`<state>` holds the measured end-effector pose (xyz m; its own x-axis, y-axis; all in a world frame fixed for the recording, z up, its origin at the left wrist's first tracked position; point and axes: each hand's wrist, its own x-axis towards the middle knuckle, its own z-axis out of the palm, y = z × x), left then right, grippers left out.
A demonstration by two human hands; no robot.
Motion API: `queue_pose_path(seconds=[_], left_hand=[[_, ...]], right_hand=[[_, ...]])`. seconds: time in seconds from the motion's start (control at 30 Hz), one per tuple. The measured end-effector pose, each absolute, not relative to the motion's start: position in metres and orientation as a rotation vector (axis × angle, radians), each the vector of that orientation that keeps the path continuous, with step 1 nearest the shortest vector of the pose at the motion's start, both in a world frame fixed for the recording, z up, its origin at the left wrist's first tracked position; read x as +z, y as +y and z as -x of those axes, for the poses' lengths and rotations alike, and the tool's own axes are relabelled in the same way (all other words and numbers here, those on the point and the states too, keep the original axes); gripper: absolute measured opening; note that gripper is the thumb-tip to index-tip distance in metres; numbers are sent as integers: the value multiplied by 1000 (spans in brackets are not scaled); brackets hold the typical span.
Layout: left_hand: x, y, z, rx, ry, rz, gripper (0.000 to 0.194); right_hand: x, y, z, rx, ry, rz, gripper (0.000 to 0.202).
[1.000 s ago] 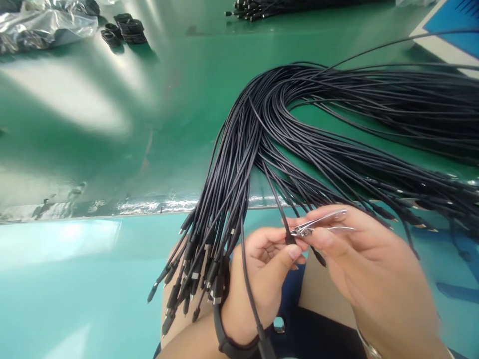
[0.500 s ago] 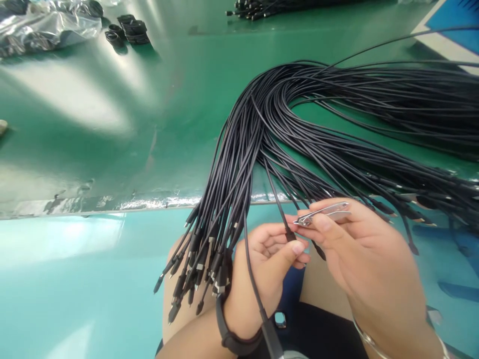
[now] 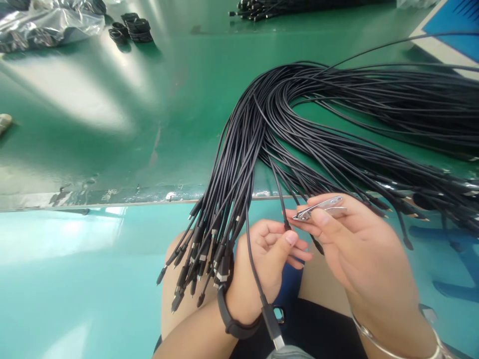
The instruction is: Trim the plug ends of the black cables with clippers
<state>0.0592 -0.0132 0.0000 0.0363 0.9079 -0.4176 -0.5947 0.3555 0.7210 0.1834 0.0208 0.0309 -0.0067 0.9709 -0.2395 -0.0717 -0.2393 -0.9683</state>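
Note:
My left hand (image 3: pixel 267 259), with a black band at the wrist, pinches the connector end of one black cable (image 3: pixel 279 187) between thumb and fingers. Silver nail clippers (image 3: pixel 318 208) are held in my right hand (image 3: pixel 359 244), their jaws pointing left, close to that cable just above its connector. A thick bundle of black cables (image 3: pixel 239 139) hangs over the table edge left of my hands, connectors downward. One separate cable passes over my left wrist and ends in a larger black plug (image 3: pixel 271 321) near my lap.
More cables (image 3: pixel 411 99) spread across the green table (image 3: pixel 179 99) to the right. Coiled black pieces (image 3: pixel 136 27) and a clear plastic bag (image 3: pixel 52 27) lie at the back left. Another cable bundle (image 3: pixel 262 9) is at the back, and a blue-and-white object (image 3: pixel 452 25) at the back right.
The clippers and my right hand have shifted slightly left and up. The pinched connector has risen a little, and more of the large plug's metal tip shows.

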Motion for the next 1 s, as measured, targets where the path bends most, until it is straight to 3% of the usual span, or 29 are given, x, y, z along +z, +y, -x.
queue_pose_path(seconds=[0.27, 1.0], left_hand=[[-10, -18, -59, 1267, 864, -615, 23], [-4, -17, -58, 1219, 875, -635, 26]], right_hand=[[32, 24, -182, 1462, -1023, 1329, 24], [33, 29, -183, 1405, -1170, 1464, 24]])
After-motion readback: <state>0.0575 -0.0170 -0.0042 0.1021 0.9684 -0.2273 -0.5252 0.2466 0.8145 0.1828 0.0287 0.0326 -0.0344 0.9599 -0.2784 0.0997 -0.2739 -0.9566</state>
